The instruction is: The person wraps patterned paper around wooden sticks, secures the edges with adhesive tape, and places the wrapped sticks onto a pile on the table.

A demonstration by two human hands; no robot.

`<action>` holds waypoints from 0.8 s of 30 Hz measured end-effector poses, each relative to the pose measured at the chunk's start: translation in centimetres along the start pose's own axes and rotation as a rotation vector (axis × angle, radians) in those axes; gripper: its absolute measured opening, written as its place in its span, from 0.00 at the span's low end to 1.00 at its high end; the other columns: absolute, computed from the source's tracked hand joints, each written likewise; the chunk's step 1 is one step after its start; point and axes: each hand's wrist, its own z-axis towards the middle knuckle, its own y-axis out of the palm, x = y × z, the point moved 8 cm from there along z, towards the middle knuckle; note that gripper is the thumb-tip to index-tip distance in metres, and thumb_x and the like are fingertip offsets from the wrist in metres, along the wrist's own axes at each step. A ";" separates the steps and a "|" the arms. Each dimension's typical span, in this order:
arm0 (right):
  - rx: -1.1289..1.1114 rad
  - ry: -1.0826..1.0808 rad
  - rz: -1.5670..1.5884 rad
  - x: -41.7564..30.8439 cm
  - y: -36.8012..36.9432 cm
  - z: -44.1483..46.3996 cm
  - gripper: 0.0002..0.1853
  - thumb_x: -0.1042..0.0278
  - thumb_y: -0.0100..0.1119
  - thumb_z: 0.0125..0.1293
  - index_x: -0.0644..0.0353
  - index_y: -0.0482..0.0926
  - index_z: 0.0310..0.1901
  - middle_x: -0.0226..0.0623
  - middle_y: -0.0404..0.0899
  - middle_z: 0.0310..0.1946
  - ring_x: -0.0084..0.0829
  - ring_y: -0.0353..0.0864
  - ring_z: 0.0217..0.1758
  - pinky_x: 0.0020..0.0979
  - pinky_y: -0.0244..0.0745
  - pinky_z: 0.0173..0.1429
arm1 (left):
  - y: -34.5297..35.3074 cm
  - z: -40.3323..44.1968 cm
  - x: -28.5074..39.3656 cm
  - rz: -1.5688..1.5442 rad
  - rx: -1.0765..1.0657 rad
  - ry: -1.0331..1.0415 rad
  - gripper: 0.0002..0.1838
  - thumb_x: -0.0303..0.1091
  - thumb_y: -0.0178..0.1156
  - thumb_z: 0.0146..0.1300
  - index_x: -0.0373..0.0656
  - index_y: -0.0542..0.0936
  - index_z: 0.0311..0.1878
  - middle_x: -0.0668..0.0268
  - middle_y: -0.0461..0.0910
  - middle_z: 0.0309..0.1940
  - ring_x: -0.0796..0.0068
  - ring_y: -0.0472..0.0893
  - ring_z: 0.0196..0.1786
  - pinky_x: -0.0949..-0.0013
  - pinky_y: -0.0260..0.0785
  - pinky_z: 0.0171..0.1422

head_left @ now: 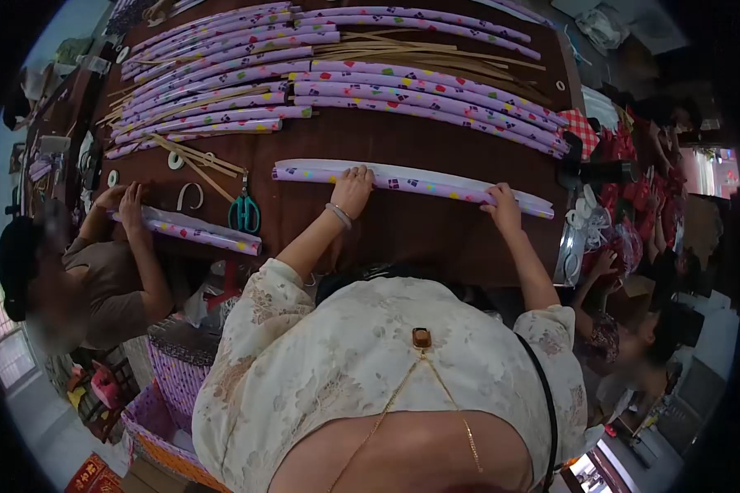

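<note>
A partly rolled sheet of lilac patterned paper (435, 184) lies across the brown table in front of me, its white inner side showing along the far edge. My left hand (353, 190), with a bangle at the wrist, grips the roll left of its middle. Toward the right end, my right hand (502, 205) has its fingers and thumb closed round the same roll. Teal-handled scissors (244, 214) rest on the table to the left of the roll.
Many finished lilac rolls (435, 82) and thin wooden strips (444, 56) cover the table's far side. Tape rings (176, 159) lie at left. A co-worker (115, 271) at left handles another roll (197, 231). Another person's hand (605, 264) is at right, near a tape dispenser (570, 255).
</note>
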 end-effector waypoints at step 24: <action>-0.298 -0.485 -0.195 -17.0 7.2 40.0 0.12 0.56 0.64 0.46 0.55 0.79 0.26 0.35 0.77 0.30 0.38 0.76 0.40 0.40 0.67 0.42 | -0.5 -1.0 0.3 -0.033 -0.068 -0.074 0.19 0.31 0.46 0.57 0.35 0.68 0.52 0.55 0.69 0.48 0.60 0.69 0.54 0.62 0.60 0.60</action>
